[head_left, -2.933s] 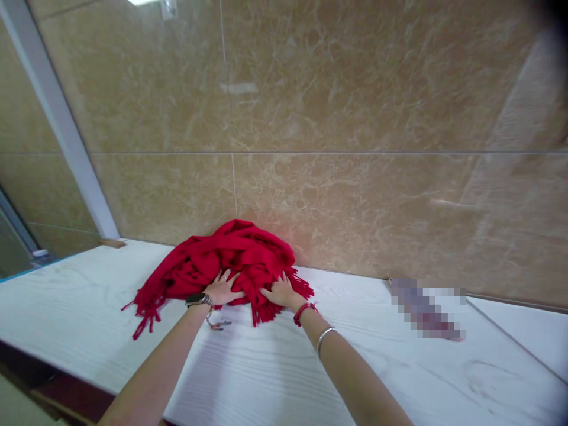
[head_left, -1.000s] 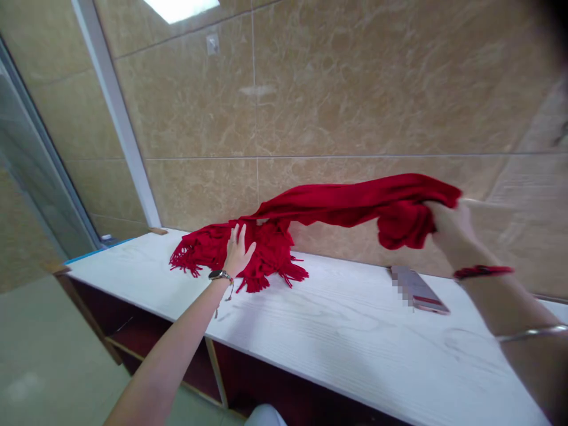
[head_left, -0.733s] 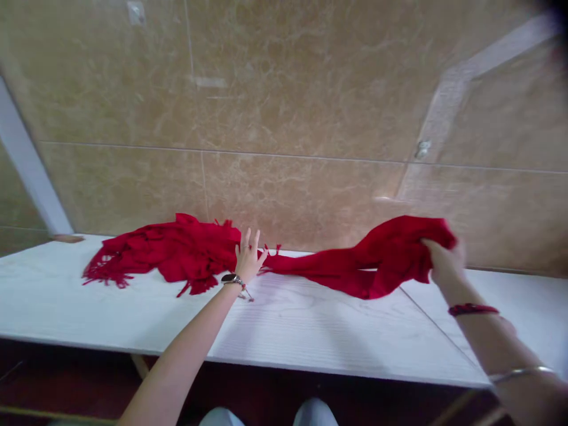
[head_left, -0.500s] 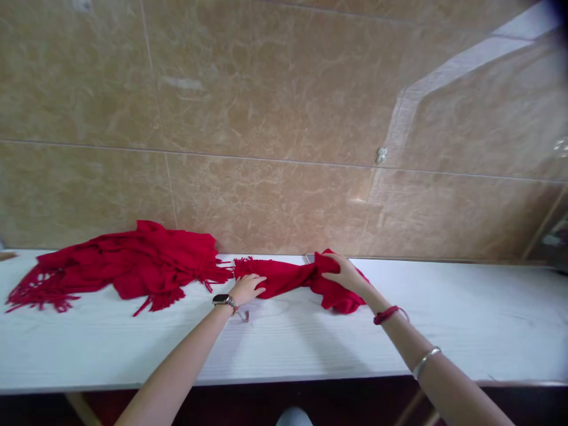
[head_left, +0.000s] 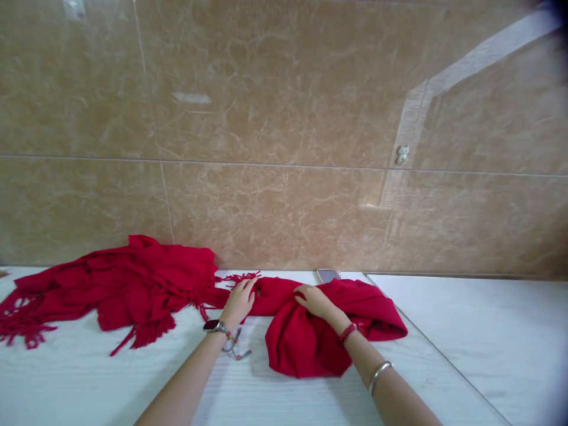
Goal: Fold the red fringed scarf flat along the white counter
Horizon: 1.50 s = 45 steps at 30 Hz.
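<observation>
The marbled tan wall (head_left: 284,118) rises straight from the back of the wide white desk (head_left: 465,331). The desk lies bare to the right, so we judge the cloth is best drawn out that way, away from the second red heap (head_left: 128,284) at the left, whose tassels could tangle with ours.

The red scarf (head_left: 306,349) lies bunched on the desk just before us, close to the wall. Its rear edge touches a flat dark slab (head_left: 327,275), perhaps a phone, so we would lift the cloth rather than drag it and carry the slab along.

Our left hand (head_left: 239,302) rests on the scarf's fringed end with bent fingers. Whether that grip pinches or only presses, we cannot tell, but it would serve well as an anchor. Our right hand (head_left: 317,302) has its grip closed on a fold atop the bunch. A slow, level pull from there should open the folds without twisting them.

The scarf is deep red, matte and soft, seemingly woollen. It sits as a rounded lump of thick folds, with one flap reaching right. Thin tassels (head_left: 239,276) end it at the left, just beside the other heap; whether the two join, we cannot tell.
</observation>
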Tool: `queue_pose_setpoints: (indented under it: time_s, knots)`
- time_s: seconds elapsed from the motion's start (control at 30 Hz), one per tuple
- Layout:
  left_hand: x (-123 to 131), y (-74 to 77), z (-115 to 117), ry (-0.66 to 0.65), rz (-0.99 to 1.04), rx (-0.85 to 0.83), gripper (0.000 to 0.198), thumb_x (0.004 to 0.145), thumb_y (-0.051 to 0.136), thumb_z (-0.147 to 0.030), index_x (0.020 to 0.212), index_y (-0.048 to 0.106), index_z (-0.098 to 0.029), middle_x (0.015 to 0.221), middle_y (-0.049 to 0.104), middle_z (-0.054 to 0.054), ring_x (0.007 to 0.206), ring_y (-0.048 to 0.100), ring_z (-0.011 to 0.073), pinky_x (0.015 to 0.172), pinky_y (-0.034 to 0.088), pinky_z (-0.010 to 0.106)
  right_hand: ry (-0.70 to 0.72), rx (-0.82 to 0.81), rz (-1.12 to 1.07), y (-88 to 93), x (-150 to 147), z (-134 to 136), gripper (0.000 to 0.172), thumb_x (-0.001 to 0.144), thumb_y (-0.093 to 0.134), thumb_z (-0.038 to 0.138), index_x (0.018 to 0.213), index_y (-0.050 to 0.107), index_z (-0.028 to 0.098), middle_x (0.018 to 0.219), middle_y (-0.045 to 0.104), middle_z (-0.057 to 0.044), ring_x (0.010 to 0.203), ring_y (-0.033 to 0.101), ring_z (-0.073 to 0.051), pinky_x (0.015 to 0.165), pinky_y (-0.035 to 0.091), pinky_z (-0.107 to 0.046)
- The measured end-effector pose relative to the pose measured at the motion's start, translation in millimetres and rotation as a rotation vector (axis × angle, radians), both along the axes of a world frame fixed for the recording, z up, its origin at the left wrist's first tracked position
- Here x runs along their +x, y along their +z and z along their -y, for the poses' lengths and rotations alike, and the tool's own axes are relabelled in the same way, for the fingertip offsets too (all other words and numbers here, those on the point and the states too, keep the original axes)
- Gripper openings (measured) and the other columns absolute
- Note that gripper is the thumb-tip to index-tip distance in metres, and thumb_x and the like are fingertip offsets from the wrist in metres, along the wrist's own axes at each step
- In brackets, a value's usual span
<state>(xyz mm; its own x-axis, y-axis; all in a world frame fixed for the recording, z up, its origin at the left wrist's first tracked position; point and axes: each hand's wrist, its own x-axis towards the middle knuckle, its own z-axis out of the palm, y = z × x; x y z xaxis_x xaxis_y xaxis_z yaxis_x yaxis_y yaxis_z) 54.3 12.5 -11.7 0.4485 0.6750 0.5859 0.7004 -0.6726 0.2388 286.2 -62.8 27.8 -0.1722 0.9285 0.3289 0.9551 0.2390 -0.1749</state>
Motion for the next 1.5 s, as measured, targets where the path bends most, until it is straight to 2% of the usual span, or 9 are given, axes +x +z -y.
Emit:
queue_pose_setpoints:
  time_s: [0.13,0.3,0.43,0.77,1.1,1.23,1.33,1.43,1.5]
  knots:
    - [0,3.0,7,-0.056,-0.116,0.02,0.037,0.084,0.039,-0.015,0.12,0.048,-0.015,0.111,0.056,0.01,0.098,0.055,0.0181,0.087,0.044,0.032,-0.03,-0.106,0.083,-4.8,-9,12,0.023,0.082,0.045,0.019,0.099,0.061,0.015,0.098,0.064,-0.011,0.092,0.058,-0.019,0.08,0.041,-0.028]
    - [6,18.6,22,-0.101,-0.189,-0.032,0.031,0.087,0.039,-0.021,0.114,0.053,-0.017,0.106,0.06,0.008,0.095,0.056,0.0174,0.086,0.045,0.031,-0.041,-0.199,0.148,14.4,-15,33,0.021,0.082,0.046,0.023,0.094,0.061,0.015,0.095,0.064,-0.013,0.09,0.059,-0.022,0.075,0.042,-0.028]
    - [10,30.7,35,-0.172,-0.139,0.073,0.027,0.086,0.042,-0.02,0.109,0.056,-0.016,0.111,0.056,0.008,0.101,0.052,0.0175,0.092,0.04,0.033,-0.01,-0.23,0.205,25.9,-23,45,0.02,0.084,0.044,0.025,0.089,0.061,0.017,0.092,0.066,-0.01,0.087,0.06,-0.02,0.072,0.041,-0.026]
    - [15,26.2,48,-0.345,-0.365,0.036,0.033,0.082,0.053,-0.032,0.111,0.053,-0.018,0.105,0.061,0.005,0.095,0.056,0.0184,0.083,0.043,0.031,-0.075,-0.17,0.143,18.2,-25,38,0.021,0.087,0.042,0.026,0.091,0.06,0.017,0.093,0.065,-0.009,0.089,0.059,-0.018,0.076,0.04,-0.024]
    - [20,32.7,58,-0.352,-0.283,0.016,0.048,0.071,0.064,-0.036,0.113,0.049,-0.02,0.114,0.053,0.006,0.099,0.052,0.0204,0.086,0.04,0.032,-0.225,0.001,0.011,20.9,-24,35,0.024,0.091,0.034,0.025,0.092,0.057,0.017,0.092,0.062,-0.009,0.084,0.058,-0.018,0.07,0.041,-0.025]
    - [22,33.1,59,-0.34,-0.37,-0.008,0.029,0.073,0.062,-0.025,0.099,0.053,-0.019,0.101,0.057,0.002,0.089,0.055,0.0178,0.079,0.041,0.029,0.042,-0.096,0.003,19.9,-14,37,0.018,0.084,0.048,0.025,0.095,0.059,0.017,0.094,0.061,-0.008,0.087,0.057,-0.017,0.076,0.041,-0.026]
    - [21,33.9,57,-0.308,-0.421,-0.011,0.01,0.077,0.055,-0.019,0.088,0.054,-0.019,0.091,0.059,0.001,0.082,0.055,0.0158,0.075,0.041,0.027,0.266,-0.185,0.012,18.4,-6,39,0.033,0.074,0.061,0.023,0.107,0.057,0.018,0.106,0.057,-0.008,0.097,0.054,-0.018,0.082,0.041,-0.026]
    - [19,34.3,56,-0.268,-0.421,-0.026,0.008,0.08,0.053,-0.023,0.086,0.055,-0.018,0.088,0.06,0.001,0.08,0.057,0.0161,0.075,0.041,0.028,0.26,-0.212,0.04,17.9,-4,40,0.04,0.073,0.06,0.014,0.112,0.056,0.018,0.111,0.054,-0.009,0.099,0.053,-0.018,0.084,0.041,-0.026]
    - [18,34.0,56,-0.273,-0.415,-0.047,0.02,0.079,0.057,-0.033,0.093,0.056,-0.019,0.092,0.061,0.002,0.083,0.058,0.0174,0.075,0.041,0.029,0.22,-0.194,0.069,17.7,-5,39,0.035,0.076,0.054,0.01,0.11,0.059,0.018,0.108,0.056,-0.009,0.094,0.055,-0.017,0.083,0.041,-0.026]
